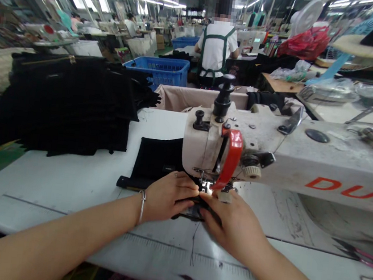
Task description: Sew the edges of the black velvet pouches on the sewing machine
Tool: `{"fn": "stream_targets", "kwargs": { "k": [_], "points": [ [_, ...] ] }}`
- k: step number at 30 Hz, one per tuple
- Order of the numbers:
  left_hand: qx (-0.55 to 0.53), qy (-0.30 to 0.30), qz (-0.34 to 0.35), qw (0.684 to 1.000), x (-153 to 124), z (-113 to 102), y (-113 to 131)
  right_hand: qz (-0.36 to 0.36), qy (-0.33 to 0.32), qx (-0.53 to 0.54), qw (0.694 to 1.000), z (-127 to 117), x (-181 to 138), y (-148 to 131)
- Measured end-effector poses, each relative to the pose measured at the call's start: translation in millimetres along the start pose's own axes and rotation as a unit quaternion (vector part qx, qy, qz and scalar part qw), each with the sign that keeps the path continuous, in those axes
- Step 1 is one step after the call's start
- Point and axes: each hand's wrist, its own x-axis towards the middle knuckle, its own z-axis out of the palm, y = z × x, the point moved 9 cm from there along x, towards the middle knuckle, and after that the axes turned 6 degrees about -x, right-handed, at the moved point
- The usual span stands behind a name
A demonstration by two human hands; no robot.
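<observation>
My left hand (168,196) lies on a black fabric piece (157,159), fingers curled and pressing it flat just left of the needle of the white sewing machine (273,150). A silver bangle sits on that wrist. My right hand (234,224) pinches the near edge of the same fabric right below the presser foot, under the red guard (230,160). Both hands meet at the needle area. The fabric's part under my fingers is hidden.
A tall stack of black fabric pieces (65,104) lies on the white table (67,185) at the left. Scissors (362,256) rest at the right edge. A blue crate (162,70) and a person in a white shirt (217,44) stand behind.
</observation>
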Motion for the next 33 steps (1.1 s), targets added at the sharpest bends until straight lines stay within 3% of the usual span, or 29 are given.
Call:
{"fn": "stream_targets", "kwargs": {
  "k": [6,12,19,33],
  "points": [
    [-0.05,-0.008,0.029,0.998,0.0,-16.9,-18.2,0.031,0.102,-0.014,0.994,-17.8,-5.6,15.3],
    [-0.051,0.037,-0.006,0.998,-1.7,-17.8,-10.6,0.062,0.064,-0.133,0.987,-10.1,-2.5,25.1],
    [-0.023,0.102,-0.068,0.992,-10.0,-4.5,5.6,-0.035,0.091,0.025,0.995,-2.5,-6.4,1.7],
    [0.005,0.132,-0.083,0.988,3.1,-6.2,-9.5,-0.018,0.1,-0.013,0.995,2.5,1.4,11.1]
  ]
}}
